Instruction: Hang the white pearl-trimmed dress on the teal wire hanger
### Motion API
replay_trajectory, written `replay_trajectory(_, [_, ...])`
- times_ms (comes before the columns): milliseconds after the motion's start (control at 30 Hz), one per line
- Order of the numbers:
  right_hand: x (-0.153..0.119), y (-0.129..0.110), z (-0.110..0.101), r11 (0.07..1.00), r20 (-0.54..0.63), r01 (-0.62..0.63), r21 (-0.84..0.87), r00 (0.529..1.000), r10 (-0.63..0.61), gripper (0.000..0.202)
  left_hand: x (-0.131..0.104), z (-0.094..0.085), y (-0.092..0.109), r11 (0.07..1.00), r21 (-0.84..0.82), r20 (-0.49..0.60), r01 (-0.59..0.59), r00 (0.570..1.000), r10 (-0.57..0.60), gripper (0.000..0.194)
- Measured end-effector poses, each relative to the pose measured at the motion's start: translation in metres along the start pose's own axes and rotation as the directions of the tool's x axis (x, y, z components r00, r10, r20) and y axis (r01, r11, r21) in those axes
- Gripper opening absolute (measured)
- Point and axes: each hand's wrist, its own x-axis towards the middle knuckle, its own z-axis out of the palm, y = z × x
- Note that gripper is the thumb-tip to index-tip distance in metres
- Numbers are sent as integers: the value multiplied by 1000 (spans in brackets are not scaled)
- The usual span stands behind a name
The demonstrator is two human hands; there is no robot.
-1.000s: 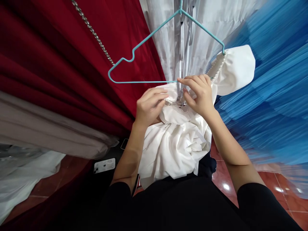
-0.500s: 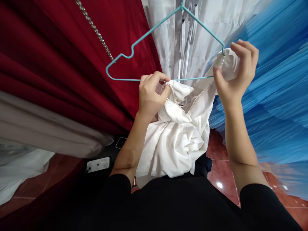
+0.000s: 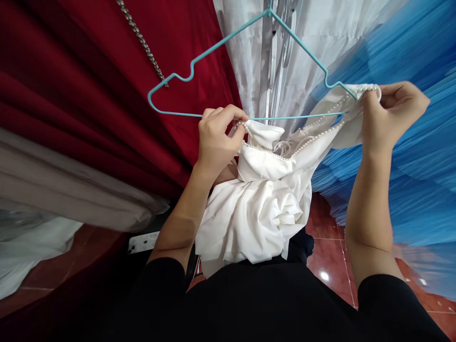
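Note:
A white dress [image 3: 256,209] with pearl-beaded edging lies bunched above my lap, its top raised toward a light-blue hanger [image 3: 228,40]. My left hand [image 3: 219,135] pinches the beaded edge at the dress's left side, its fingers touching the hanger's bottom bar. On the other side my right hand [image 3: 394,111] is closed on the right shoulder part, which is drawn around the hanger's right end and hides its tip. The hanger's left end is bare. Thin white ties show inside the neckline.
Red fabric [image 3: 89,71] with a beaded chain [image 3: 142,42] hangs at left, grey-beige cloth [image 3: 71,175] below it. Blue pleated tulle [image 3: 423,156] fills the right. White cloth and a metal stand [image 3: 272,61] are behind the hanger. A phone [image 3: 142,242] lies beside my left arm, above red floor tiles.
My right hand has moved right and closed, pulling the dress's shoulder part outward over the hanger's right end. The left hand has shifted slightly left, still pinching the beaded edge.

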Motion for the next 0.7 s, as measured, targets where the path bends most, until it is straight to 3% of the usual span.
replay_trajectory(100, [-20, 14, -13, 997, 132, 37, -63, 991, -29, 9, -2, 1, 4, 997, -62, 17, 40, 999, -40, 26])
replay_trajectory(200, [-50, 13, -21, 972, 164, 221, -84, 965, -205, 8, -3, 6, 4, 995, -74, 34, 62, 998, -60, 27])
replay_trajectory(300, [-74, 1, -16, 893, 229, 446, -62, 877, -422, 12, -3, 13, 3, 996, -76, 40, 56, 998, -53, 29])
replay_trajectory(367, [-81, -11, -5, 851, 285, 525, -23, 819, -498, 17, -3, 16, 3, 996, -77, 38, 51, 998, -48, 29])
replay_trajectory(567, [-83, -32, 40, 868, 478, 490, 77, 747, -463, 26, 0, 16, 13, 997, -73, 26, 27, 999, -25, 26])
replay_trajectory(700, [-85, -29, 50, 884, 452, 460, 79, 774, -443, 18, -8, 17, 8, 998, -61, -61, -24, 998, 20, 18])
